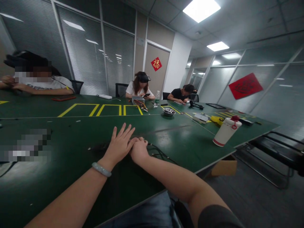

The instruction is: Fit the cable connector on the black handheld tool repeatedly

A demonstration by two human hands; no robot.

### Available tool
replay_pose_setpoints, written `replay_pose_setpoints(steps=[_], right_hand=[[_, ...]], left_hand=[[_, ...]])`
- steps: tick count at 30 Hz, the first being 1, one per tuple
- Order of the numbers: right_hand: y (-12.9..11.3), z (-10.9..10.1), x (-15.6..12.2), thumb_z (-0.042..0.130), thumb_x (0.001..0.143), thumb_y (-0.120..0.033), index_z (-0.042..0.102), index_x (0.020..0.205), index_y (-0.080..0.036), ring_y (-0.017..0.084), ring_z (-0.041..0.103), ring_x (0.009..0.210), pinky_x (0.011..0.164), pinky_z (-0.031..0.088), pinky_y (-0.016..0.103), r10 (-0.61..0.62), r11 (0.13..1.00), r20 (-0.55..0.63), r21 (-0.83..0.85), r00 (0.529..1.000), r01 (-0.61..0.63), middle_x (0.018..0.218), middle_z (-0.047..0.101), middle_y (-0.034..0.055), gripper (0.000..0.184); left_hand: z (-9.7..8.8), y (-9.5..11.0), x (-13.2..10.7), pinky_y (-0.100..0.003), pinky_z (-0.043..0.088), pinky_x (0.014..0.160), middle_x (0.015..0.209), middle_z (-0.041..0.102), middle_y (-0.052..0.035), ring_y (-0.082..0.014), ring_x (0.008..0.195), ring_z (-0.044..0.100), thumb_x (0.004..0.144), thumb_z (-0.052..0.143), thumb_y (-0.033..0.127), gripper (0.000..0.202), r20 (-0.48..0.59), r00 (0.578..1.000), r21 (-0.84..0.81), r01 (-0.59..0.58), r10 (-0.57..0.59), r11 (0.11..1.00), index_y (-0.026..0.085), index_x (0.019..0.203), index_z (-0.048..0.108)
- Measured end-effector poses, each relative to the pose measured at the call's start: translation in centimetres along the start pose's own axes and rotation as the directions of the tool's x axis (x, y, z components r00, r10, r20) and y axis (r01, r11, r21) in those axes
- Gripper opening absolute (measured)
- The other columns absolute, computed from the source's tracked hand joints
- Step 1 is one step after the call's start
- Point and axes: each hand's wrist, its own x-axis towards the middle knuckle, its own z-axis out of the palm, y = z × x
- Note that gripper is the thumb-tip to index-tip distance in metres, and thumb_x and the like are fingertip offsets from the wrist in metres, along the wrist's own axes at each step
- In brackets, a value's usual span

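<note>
My left hand (121,142) lies flat on the dark green table (71,158) with its fingers stretched out and spread; a pale bangle (101,169) sits on that wrist. My right hand (139,149) is closed in a loose fist right beside it, touching the left hand's fingers. Under and beside the right hand run thin black cables (160,152) that trail off to the right across the table. Whether the fist grips a cable end is hidden by the fingers.
A white tumbler with a red lid (225,130) stands near the table's right edge, by a yellow object (216,119) and a metal bowl (168,111). Yellow tape rectangles (95,109) mark the far table. Three people sit along the far side. A cardboard box (224,167) sits under the table.
</note>
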Motion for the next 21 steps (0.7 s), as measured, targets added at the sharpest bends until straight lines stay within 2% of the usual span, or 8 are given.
replay_pose_setpoints(steps=[3,6,8,10,13,16,18,21], right_hand=[[-1.1,0.3,-0.2,0.054,0.084,-0.03,0.059,0.118,-0.018,0.028,0.045,0.111,0.09,0.035,0.046,-0.133,0.991,0.029,-0.002,0.991,0.134,0.118,0.058,0.0121,0.037],[-0.4,-1.0,-0.2,0.057,0.084,-0.036,0.051,0.128,-0.018,0.026,0.044,0.115,0.095,0.035,0.044,-0.231,0.972,0.029,0.049,0.972,0.23,0.125,0.054,0.0114,0.048],[0.5,-2.1,-0.5,0.061,0.081,-0.043,0.046,0.134,-0.019,0.026,0.041,0.12,0.099,0.034,0.043,-0.249,0.967,0.022,0.054,0.968,0.247,0.133,0.048,0.0111,0.06],[1.4,-3.4,-1.0,0.062,0.08,-0.051,0.042,0.137,-0.021,0.027,0.04,0.123,0.1,0.034,0.043,-0.195,0.981,-0.002,0.021,0.981,0.195,0.137,0.045,0.0114,0.068],[3.0,-5.6,-2.6,0.051,0.084,-0.061,0.05,0.129,-0.018,0.03,0.046,0.118,0.095,0.037,0.042,0.044,0.995,-0.036,-0.088,0.998,-0.047,0.126,0.053,0.0155,0.063],[5.1,-7.8,-4.5,0.052,0.084,-0.06,0.06,0.112,-0.012,0.031,0.054,0.108,0.09,0.039,0.039,0.285,0.935,0.027,-0.23,0.958,-0.272,0.111,0.06,0.0201,0.056],[6.3,-9.0,-5.5,0.055,0.085,-0.055,0.06,0.112,-0.01,0.03,0.057,0.105,0.088,0.039,0.036,0.322,0.92,0.116,-0.273,0.94,-0.282,0.108,0.062,0.0209,0.052],[7.2,-9.9,-6.5,0.059,0.082,-0.05,0.053,0.123,-0.013,0.026,0.061,0.099,0.08,0.041,0.031,0.247,0.962,0.257,-0.185,0.934,-0.203,0.105,0.065,0.0161,0.056]], left_hand=[[0.5,-0.6,-0.3,-0.057,0.003,0.114,0.149,0.036,-0.006,-0.0249,0.143,0.018,0.099,0.026,0.04,0.049,0.03,1.0,-0.024,0.002,-0.001,1.0,0.023,0.144,0.037],[0.9,-1.2,-0.5,-0.056,0.01,0.114,0.147,0.039,-0.0072,-0.0256,0.14,0.026,0.099,0.026,0.041,0.05,0.078,0.996,-0.077,-0.031,0.037,0.997,0.022,0.143,0.037],[1.1,-1.3,-0.5,-0.055,0.014,0.114,0.146,0.041,-0.0077,-0.0259,0.138,0.031,0.099,0.026,0.041,0.05,0.102,0.991,-0.111,-0.071,0.082,0.991,0.021,0.142,0.04],[1.0,-1.1,-0.4,-0.054,0.015,0.114,0.143,0.045,-0.0072,-0.0256,0.136,0.035,0.099,0.027,0.042,0.049,0.103,0.989,-0.134,-0.095,0.109,0.986,0.021,0.139,0.043],[0.8,-0.5,-0.4,-0.051,0.018,0.114,0.138,0.051,-0.0049,-0.0238,0.133,0.04,0.098,0.031,0.047,0.047,0.098,0.987,-0.175,-0.107,0.125,0.979,0.025,0.137,0.047],[0.9,0.1,-0.6,-0.043,0.03,0.11,0.139,0.05,-0.0053,-0.0227,0.128,0.046,0.093,0.04,0.054,0.053,0.128,0.977,-0.235,-0.137,0.17,0.962,0.025,0.138,0.045],[1.2,0.4,-0.7,-0.038,0.038,0.104,0.138,0.051,-0.0062,-0.0226,0.123,0.05,0.089,0.049,0.053,0.057,0.164,0.966,-0.256,-0.156,0.202,0.954,0.026,0.139,0.044],[1.6,0.7,-0.7,-0.036,0.042,0.097,0.135,0.053,-0.0056,-0.0229,0.119,0.053,0.09,0.052,0.044,0.05,0.202,0.961,-0.227,-0.143,0.19,0.963,0.028,0.137,0.045]])
